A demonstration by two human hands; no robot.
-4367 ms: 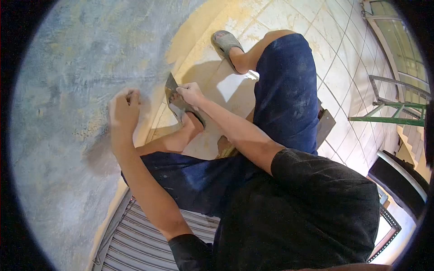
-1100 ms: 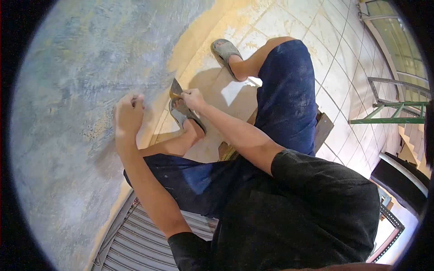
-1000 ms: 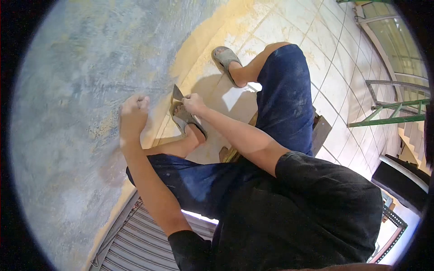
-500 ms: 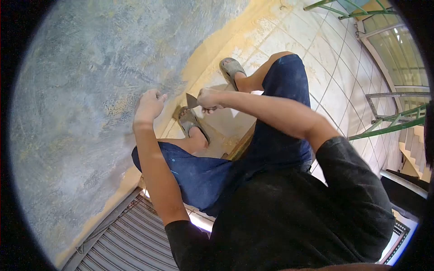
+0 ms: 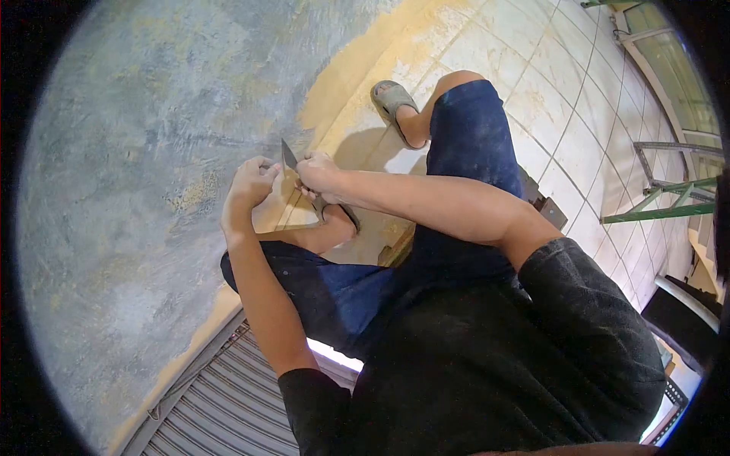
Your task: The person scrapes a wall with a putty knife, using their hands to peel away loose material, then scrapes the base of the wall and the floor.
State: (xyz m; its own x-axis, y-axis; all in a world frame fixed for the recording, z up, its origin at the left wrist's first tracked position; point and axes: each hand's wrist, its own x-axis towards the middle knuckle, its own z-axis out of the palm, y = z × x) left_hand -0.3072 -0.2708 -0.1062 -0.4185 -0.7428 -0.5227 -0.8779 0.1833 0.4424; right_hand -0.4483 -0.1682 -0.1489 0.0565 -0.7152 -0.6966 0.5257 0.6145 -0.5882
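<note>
My right hand (image 5: 318, 173) is closed round the handle of a putty knife (image 5: 288, 155), whose dark, pointed blade stands up towards the wall. Close to the blade's left side is my left hand (image 5: 255, 181), its fingers curled and its fingertips at or very near the blade; whether it pinches anything is too small to tell. Beyond both hands rises the mottled blue-grey wall (image 5: 152, 152), with a bare yellowish strip (image 5: 334, 95) along its lower edge.
White floor tiles (image 5: 563, 99) with yellowish smears lie at the right. A sandaled foot (image 5: 395, 102) rests near the wall. Below me is a wooden piece (image 5: 399, 247). A green metal frame (image 5: 661, 210) stands at the far right, a ribbed grey shutter (image 5: 220, 395) at the lower left.
My right hand has moved left with the putty knife, bringing the blade up beside my left hand. My left hand has shifted slightly.
</note>
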